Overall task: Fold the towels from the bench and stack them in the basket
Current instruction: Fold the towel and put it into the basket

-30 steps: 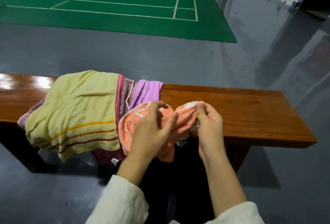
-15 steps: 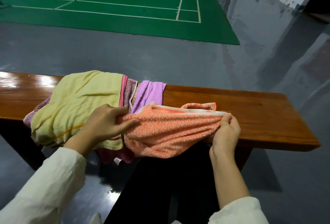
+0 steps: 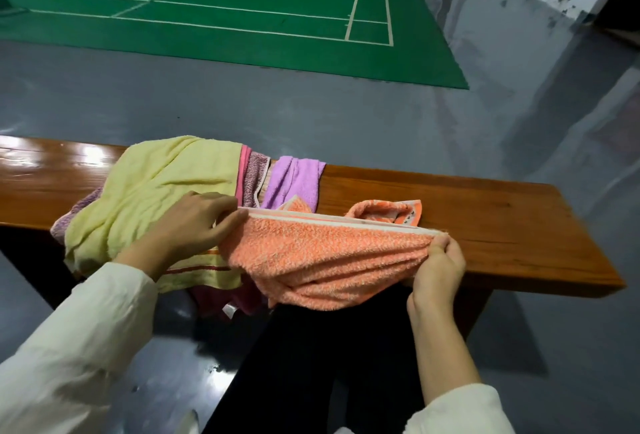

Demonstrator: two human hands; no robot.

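Orange terry marks the towel being worked: the orange towel (image 3: 325, 260) is stretched between both hands along the near edge of the wooden bench (image 3: 502, 225), its white-banded hem pulled into a straight line and its body sagging off the bench front toward six o'clock. The left hand (image 3: 194, 225) pinches the hem's end at the towel's nine o'clock, fingers fairly long over the band. The right hand (image 3: 438, 267), at three o'clock, has thumb and curled fingers nipped on the opposite corner. One loose corner of the same towel curls up on the bench top at about one o'clock. As I judge it, this is the spreading step and no fold is made in it yet. A heap lies unfolded from nine to eleven o'clock: the yellow towel (image 3: 156, 198) on top, pink and mauve edges beneath it, and a lilac towel (image 3: 294, 180) beside it. The basket is out of view, so how many are already stacked cannot be told. The bare wood from one to three o'clock offers flat room for laying the towel down. The bench's far edge and right end drop to the grey floor (image 3: 311, 104), and the heap crowds the left hand.
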